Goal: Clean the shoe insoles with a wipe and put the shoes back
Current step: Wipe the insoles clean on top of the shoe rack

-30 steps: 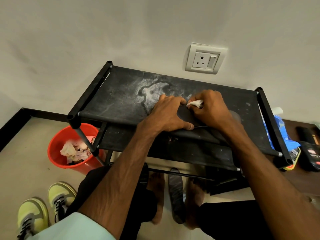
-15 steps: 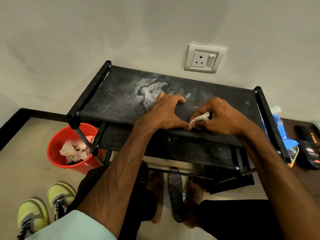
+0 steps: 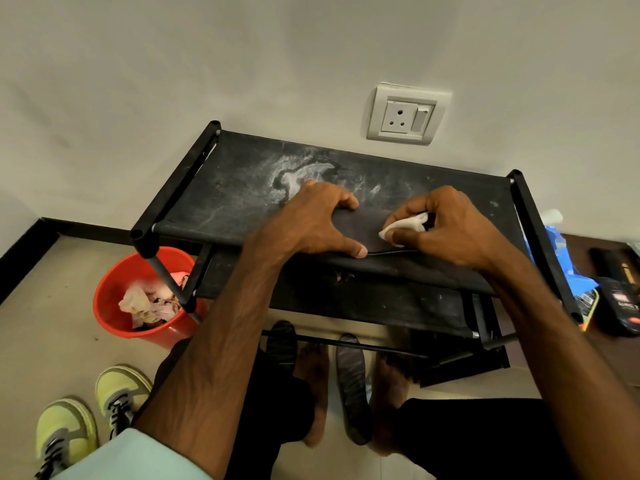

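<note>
A dark insole [image 3: 363, 230] lies flat on the top shelf of the black shoe rack [image 3: 225, 202]. My left hand [image 3: 311, 223] spans its width, thumb at the near edge and fingers arched over the far edge, gripping it in place. Just to the right, my right hand [image 3: 450, 233] pinches a crumpled white wipe [image 3: 403, 226] against the insole's surface. A second dark insole [image 3: 351, 386] lies on the floor between my bare feet. A pair of yellow-green sneakers [image 3: 65, 434] stands on the floor at lower left.
A red bucket [image 3: 110, 299] holding used wipes sits on the floor under the rack's left corner. A wall socket [image 3: 405, 114] is above the rack. A blue packet [image 3: 561, 258] and black items [image 3: 620, 299] lie to the right of the rack.
My right hand has dragged the wipe from the insole's far edge toward me and slightly right. My left hand has stayed put on the insole.
</note>
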### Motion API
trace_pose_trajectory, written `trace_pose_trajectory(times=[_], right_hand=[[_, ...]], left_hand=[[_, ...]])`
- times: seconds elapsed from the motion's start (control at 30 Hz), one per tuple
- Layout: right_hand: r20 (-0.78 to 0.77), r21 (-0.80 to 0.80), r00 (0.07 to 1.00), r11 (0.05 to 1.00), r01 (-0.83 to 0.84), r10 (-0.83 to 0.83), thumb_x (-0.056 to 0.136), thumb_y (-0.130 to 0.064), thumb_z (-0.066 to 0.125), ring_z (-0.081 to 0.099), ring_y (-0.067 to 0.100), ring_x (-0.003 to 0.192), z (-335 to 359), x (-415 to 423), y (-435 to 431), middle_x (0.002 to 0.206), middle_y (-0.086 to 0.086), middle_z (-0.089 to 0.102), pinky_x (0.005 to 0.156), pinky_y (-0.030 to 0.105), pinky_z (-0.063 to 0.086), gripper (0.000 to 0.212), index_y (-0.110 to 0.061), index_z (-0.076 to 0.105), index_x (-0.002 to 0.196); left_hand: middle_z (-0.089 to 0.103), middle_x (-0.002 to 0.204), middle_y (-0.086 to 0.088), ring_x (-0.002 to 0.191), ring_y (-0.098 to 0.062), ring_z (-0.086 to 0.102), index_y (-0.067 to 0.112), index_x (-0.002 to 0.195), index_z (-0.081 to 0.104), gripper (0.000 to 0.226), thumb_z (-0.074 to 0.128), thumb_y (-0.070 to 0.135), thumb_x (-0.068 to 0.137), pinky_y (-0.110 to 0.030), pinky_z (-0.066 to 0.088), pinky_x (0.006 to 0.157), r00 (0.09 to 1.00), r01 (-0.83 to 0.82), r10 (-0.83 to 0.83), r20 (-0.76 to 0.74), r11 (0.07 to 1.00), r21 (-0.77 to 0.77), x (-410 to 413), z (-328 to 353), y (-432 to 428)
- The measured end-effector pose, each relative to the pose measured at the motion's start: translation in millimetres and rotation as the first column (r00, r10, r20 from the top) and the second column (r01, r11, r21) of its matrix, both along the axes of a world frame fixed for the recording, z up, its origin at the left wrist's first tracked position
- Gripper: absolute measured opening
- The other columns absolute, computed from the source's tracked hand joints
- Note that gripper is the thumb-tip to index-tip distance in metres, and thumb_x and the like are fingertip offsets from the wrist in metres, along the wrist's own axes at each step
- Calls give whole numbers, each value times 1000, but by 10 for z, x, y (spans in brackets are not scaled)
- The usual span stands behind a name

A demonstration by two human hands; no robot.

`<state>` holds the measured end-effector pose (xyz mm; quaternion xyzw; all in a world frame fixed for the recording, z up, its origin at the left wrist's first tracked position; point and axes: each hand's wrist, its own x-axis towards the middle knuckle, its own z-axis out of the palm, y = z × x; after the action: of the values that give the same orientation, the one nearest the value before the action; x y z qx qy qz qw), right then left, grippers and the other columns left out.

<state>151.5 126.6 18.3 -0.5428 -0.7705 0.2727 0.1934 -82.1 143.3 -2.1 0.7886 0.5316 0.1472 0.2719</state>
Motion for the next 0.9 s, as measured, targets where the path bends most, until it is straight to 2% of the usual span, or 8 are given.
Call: trace_pose_trajectory(times=[0.13,0.27,0.33,0.4,0.47,0.7,0.8,0.9], right_hand=[[98,-73,992,995,-68,75,83,-23,82,72,-1,77,-3,16,4,84,-14,78,67,18,58,10,-31,81,88],[133,-52,990,998,-45,52,83,-22,83,70,-6,74,-53,-16,3,80,-17,77,64,11,54,10,-32,82,85],[159,-31,987,999,-17,21,83,-22,83,70,-4,74,-81,-39,31,80,-16,77,66,18,59,12,-34,81,85],[175,-11,984,999,34,-32,83,-25,82,71,2,76,-118,-65,79,81,-14,77,74,34,63,10,-35,81,85],[189,29,977,995,95,-99,83,-28,81,71,8,77,-160,-105,137,81,-11,76,76,42,62,8,-36,80,85],[184,199,936,944,263,-300,85,-29,75,70,23,88,-293,-267,353,92,0,77,81,42,59,14,-31,80,98],[155,202,939,940,274,-307,86,-26,74,70,23,87,-321,-275,386,92,2,77,81,42,59,15,-28,80,99],[117,155,968,967,202,-221,88,-22,76,70,15,81,-297,-236,356,87,-1,77,78,37,60,10,-25,82,95]], left_hand=[[55,135,5,126,-14,41,23,138,57,83,86,55,68,-25,32,95,1000,17,-16,-12,998,55,104,-54,-15],[55,135,4,125,-15,42,22,138,57,85,87,56,66,-25,33,95,1000,0,1,-14,999,53,106,-85,7],[54,136,5,126,-15,41,23,138,57,86,86,57,66,-25,32,95,1000,0,1,-20,999,47,100,-94,10],[54,136,5,127,-14,41,23,139,56,86,86,59,66,-24,31,94,1000,-2,2,-18,999,39,100,-102,13],[53,137,6,128,-14,41,23,139,56,87,85,59,66,-24,31,94,1000,-1,1,-18,1000,31,98,-105,21],[52,138,7,129,-14,39,25,140,54,85,85,59,67,-25,30,94,1000,16,-16,-18,1000,18,92,-109,30],[53,136,7,128,-14,40,25,139,55,85,85,59,67,-25,32,94,1000,10,-10,-6,1000,15,93,-119,29],[53,135,7,127,-13,40,25,139,55,87,86,59,65,-26,34,96,1000,-3,2,8,1000,11,100,-126,25]])
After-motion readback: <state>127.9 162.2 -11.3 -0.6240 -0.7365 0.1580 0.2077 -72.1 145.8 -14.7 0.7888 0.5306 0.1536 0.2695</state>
